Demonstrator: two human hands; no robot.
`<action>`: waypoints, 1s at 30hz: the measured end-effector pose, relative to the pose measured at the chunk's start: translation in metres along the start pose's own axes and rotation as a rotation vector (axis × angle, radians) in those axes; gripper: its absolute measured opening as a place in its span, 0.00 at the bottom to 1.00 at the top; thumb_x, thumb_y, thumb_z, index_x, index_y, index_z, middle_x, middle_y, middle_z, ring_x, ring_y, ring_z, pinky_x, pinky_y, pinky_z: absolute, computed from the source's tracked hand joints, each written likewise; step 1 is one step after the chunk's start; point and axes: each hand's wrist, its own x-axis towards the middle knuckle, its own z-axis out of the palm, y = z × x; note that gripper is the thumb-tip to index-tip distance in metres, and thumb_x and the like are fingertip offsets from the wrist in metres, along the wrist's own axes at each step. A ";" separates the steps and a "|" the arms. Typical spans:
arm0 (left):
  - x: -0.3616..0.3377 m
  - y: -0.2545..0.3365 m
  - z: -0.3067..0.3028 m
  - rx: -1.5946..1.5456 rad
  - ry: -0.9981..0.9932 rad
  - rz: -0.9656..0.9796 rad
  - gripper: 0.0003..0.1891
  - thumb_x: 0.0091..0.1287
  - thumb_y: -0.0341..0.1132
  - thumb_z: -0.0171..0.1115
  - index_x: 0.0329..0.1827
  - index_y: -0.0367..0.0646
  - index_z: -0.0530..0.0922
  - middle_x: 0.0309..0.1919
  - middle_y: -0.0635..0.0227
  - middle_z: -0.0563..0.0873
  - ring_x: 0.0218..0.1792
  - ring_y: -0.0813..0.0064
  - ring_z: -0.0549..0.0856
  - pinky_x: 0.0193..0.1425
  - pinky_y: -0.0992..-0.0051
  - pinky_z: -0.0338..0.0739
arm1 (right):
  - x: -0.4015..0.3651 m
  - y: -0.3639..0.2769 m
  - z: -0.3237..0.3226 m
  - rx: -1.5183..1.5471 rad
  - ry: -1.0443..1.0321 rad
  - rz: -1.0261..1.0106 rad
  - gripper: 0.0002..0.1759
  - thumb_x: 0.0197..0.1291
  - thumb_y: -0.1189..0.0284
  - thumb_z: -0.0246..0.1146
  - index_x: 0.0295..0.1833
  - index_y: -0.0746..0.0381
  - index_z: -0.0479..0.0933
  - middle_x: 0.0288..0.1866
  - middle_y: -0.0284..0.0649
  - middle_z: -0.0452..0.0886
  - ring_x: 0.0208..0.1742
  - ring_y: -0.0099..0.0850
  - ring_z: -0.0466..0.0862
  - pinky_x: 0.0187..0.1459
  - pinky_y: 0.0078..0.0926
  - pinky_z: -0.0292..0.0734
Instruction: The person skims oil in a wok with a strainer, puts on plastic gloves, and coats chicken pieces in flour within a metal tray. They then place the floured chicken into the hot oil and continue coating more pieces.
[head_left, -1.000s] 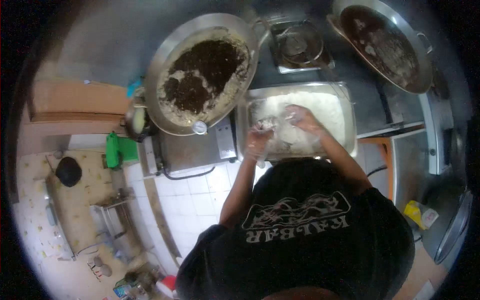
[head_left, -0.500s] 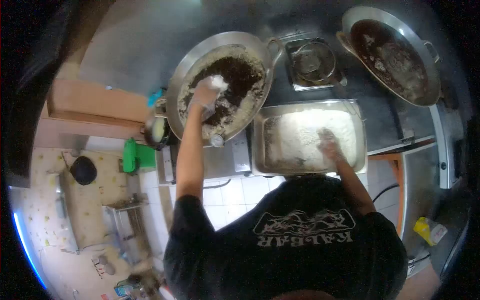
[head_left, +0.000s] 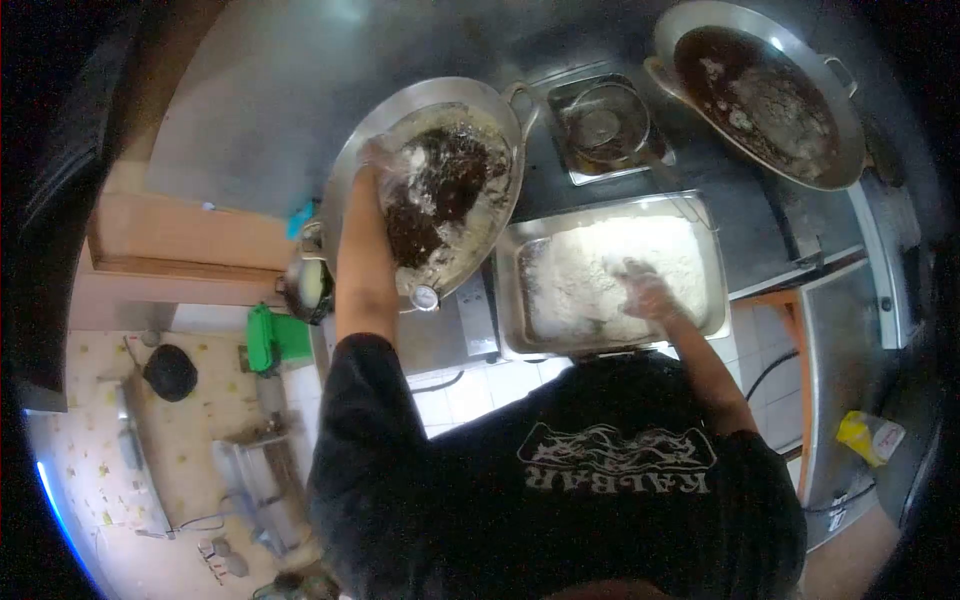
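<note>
My left hand (head_left: 380,160), in a thin clear glove, is over the far left part of a large two-handled metal pan (head_left: 345,190) of dark frying oil (head_left: 430,205). Motion smears its fingers, so I cannot make out their shape. A white floury lump (head_left: 418,160) shows just to the right of that hand, over the oil. Pale foam and bits ring the oil. My right hand (head_left: 648,292), also gloved, has its fingers spread in the white flour (head_left: 640,240) of a deep rectangular steel tray (head_left: 510,290).
A round dial thermometer (head_left: 425,297) sits on the pan's near rim. Behind the tray, a wire strainer (head_left: 605,122) rests over a small steel tray (head_left: 580,170). A second oil pan (head_left: 840,150) stands at the far right. A small dark pan (head_left: 305,285) is at the left.
My left hand has moved up and left over the pan, away from the white lump it held. My right hand has shifted slightly left in the flour, fingers spread. The whole view has moved slightly.
</note>
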 end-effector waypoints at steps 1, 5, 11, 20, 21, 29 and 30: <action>0.007 -0.019 0.011 0.097 0.055 -0.016 0.19 0.65 0.46 0.55 0.55 0.48 0.80 0.54 0.66 0.82 0.52 0.68 0.80 0.55 0.67 0.73 | 0.002 0.002 0.009 -0.084 -0.002 -0.082 0.30 0.51 0.67 0.63 0.63 0.59 0.71 0.64 0.53 0.71 0.66 0.47 0.69 0.68 0.39 0.63; -0.023 -0.048 0.009 0.133 0.247 -0.053 0.17 0.65 0.44 0.55 0.53 0.48 0.81 0.53 0.64 0.83 0.51 0.67 0.81 0.54 0.67 0.74 | 0.017 0.025 0.072 -0.069 -0.063 -0.180 0.25 0.52 0.65 0.63 0.57 0.60 0.75 0.57 0.52 0.76 0.61 0.48 0.73 0.62 0.41 0.68; -0.155 0.024 -0.045 -0.204 0.439 0.000 0.17 0.65 0.42 0.57 0.50 0.40 0.81 0.49 0.52 0.83 0.51 0.57 0.83 0.56 0.64 0.77 | 0.039 0.026 0.077 0.141 -0.262 0.025 0.23 0.55 0.58 0.63 0.53 0.60 0.78 0.53 0.50 0.80 0.57 0.45 0.76 0.61 0.40 0.70; -0.308 0.266 -0.004 -0.714 0.248 0.447 0.16 0.62 0.40 0.61 0.51 0.47 0.78 0.33 0.54 0.85 0.39 0.56 0.85 0.43 0.60 0.79 | 0.045 -0.024 0.069 -0.127 -0.039 -0.327 0.25 0.57 0.64 0.61 0.62 0.54 0.72 0.65 0.43 0.72 0.66 0.42 0.67 0.67 0.43 0.63; -0.300 0.289 0.025 -0.826 0.199 0.487 0.17 0.62 0.41 0.61 0.52 0.45 0.78 0.34 0.53 0.85 0.40 0.55 0.85 0.44 0.59 0.79 | 0.038 -0.027 0.060 -0.157 -0.122 -0.322 0.25 0.57 0.65 0.60 0.61 0.54 0.72 0.64 0.43 0.72 0.66 0.42 0.67 0.66 0.43 0.63; -0.255 0.358 0.240 -0.469 0.268 0.283 0.29 0.66 0.53 0.55 0.60 0.36 0.72 0.44 0.52 0.82 0.49 0.63 0.80 0.62 0.61 0.68 | 0.000 0.051 0.044 0.295 -0.403 0.092 0.20 0.59 0.71 0.54 0.57 0.61 0.74 0.61 0.48 0.74 0.61 0.40 0.74 0.64 0.36 0.68; -0.254 0.359 0.258 -0.437 0.301 0.343 0.29 0.67 0.53 0.55 0.60 0.36 0.72 0.44 0.53 0.83 0.46 0.63 0.80 0.58 0.62 0.70 | -0.013 0.065 0.039 0.291 -0.193 0.025 0.21 0.59 0.71 0.55 0.58 0.63 0.74 0.63 0.50 0.73 0.61 0.41 0.75 0.65 0.37 0.67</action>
